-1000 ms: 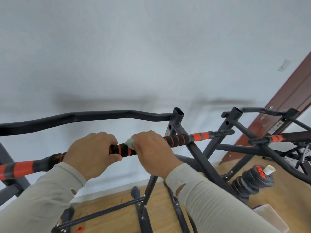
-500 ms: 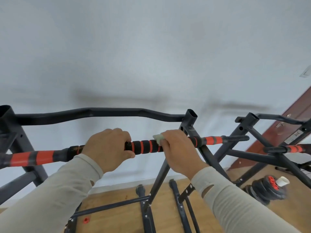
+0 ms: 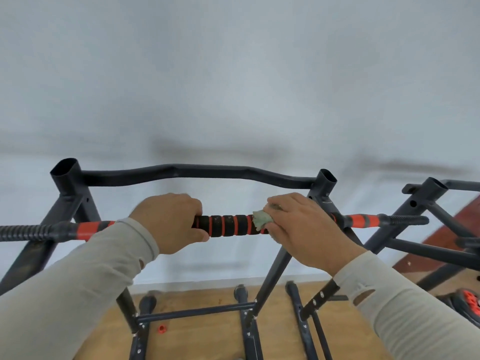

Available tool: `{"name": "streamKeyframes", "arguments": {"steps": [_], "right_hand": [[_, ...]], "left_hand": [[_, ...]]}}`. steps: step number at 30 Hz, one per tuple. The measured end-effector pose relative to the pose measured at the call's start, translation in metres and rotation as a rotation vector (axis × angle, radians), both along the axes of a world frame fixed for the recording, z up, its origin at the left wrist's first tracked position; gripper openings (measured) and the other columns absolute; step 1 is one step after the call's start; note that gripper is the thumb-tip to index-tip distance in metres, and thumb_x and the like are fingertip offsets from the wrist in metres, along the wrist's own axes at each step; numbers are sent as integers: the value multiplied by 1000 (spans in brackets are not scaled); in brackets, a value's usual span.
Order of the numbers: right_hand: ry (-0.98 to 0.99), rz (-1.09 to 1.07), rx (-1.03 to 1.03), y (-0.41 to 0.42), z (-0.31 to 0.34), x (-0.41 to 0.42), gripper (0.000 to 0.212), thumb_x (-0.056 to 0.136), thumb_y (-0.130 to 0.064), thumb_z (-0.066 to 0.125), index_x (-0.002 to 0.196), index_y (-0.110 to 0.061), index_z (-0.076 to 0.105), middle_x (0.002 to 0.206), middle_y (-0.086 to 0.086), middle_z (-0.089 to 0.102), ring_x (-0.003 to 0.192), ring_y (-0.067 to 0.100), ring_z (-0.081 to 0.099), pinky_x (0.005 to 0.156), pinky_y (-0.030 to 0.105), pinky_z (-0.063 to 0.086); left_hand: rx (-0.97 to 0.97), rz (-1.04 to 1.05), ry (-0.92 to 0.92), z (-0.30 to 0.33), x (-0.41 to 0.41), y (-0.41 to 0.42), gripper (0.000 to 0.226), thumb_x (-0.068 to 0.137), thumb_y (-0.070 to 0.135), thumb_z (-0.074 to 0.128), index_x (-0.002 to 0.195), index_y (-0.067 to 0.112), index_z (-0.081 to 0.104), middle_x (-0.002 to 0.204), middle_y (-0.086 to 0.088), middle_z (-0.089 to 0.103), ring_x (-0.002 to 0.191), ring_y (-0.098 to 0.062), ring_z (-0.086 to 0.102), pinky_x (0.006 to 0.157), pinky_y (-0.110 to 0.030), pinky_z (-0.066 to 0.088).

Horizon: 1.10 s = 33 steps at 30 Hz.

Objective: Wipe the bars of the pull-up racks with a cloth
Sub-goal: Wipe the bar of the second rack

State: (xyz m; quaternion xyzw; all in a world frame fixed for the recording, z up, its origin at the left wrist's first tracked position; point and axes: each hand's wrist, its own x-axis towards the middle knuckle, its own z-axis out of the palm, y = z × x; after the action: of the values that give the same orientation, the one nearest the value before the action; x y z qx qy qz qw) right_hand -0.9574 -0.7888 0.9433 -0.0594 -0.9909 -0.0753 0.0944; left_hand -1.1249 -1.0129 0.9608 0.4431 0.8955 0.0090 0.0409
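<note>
A black and orange padded pull-up bar (image 3: 228,226) runs across the view at chest height. My left hand (image 3: 170,220) grips it left of centre, fingers wrapped around. My right hand (image 3: 302,227) is closed over the bar further right, pressing a pale green cloth (image 3: 261,220) against it; only the cloth's left edge shows. Behind, a curved black top bar (image 3: 192,172) joins the rack's two dark uprights (image 3: 66,183).
A second dark rack (image 3: 428,203) stands to the right, close beside the first. Rack feet and crossbars (image 3: 194,313) rest on the wooden floor below. A white wall is right behind. Black and orange weights (image 3: 467,305) lie at the lower right by a red-brown door.
My right hand with the cloth has slid right along the bar, away from my left hand, baring more of the ribbed grip. The view has swung left.
</note>
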Motion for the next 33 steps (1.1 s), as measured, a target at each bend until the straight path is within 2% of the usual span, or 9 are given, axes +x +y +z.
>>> {"name": "streamKeyframes", "arguments": {"steps": [5,11,13,15,19,25,28,31,33], "right_hand": [[-68,-128,-125,-12,10,-8,28,105,-38,39,106,-24,63,104,-6,69,97,16,61,94,35,53],[145,-56,-126,-96,-16,-57,12,88,-12,62,82,-22,60,74,-3,63,73,20,59,73,39,57],[222,46,-159,-114,-27,-74,13,82,-7,63,82,-19,63,75,-1,65,75,23,61,77,42,57],[215,153,-132,-108,-33,-76,16,86,-8,61,98,-15,68,93,2,71,90,26,64,87,44,55],[144,253,50,-53,-20,-43,45,75,-12,80,119,-17,70,117,0,73,103,21,67,88,38,59],[49,1,136,-9,-8,-13,34,76,-25,84,107,-24,73,103,-7,73,93,19,66,85,39,58],[107,-42,63,-30,-10,-18,13,82,-16,76,90,-24,69,84,-7,69,82,17,62,78,36,58],[213,-40,-29,-68,-16,-39,24,75,-5,74,75,-23,59,63,-5,59,64,20,56,63,38,56],[250,39,-75,-96,-24,-58,14,81,-8,67,80,-21,62,70,-3,62,70,22,58,70,41,56]], "left_hand": [[10,6,11,-4,0,-1,30,90,62,57,101,34,60,88,10,59,79,-11,60,77,-32,55],[35,11,51,-9,1,-1,29,92,60,55,98,32,59,94,10,62,85,-16,61,78,-32,53],[47,18,83,-12,-1,-3,25,94,54,51,100,31,60,99,9,65,87,-18,62,81,-33,53],[75,31,42,-13,-3,-5,27,93,57,54,99,32,61,96,11,64,85,-16,61,80,-32,53],[82,28,-15,-11,-2,-4,32,87,64,60,101,35,61,92,12,61,83,-13,59,73,-29,48],[83,27,-17,-13,-2,-4,36,88,63,61,108,33,61,94,10,62,83,-13,61,76,-27,50],[86,15,7,-13,-1,-3,36,88,62,61,107,32,61,95,9,63,83,-13,62,78,-29,52],[94,10,33,-14,-1,-2,35,88,63,61,105,33,61,93,9,62,82,-14,61,79,-31,54],[103,10,63,-16,-2,-3,32,90,61,58,104,32,63,93,10,63,84,-15,61,81,-32,54]]}}
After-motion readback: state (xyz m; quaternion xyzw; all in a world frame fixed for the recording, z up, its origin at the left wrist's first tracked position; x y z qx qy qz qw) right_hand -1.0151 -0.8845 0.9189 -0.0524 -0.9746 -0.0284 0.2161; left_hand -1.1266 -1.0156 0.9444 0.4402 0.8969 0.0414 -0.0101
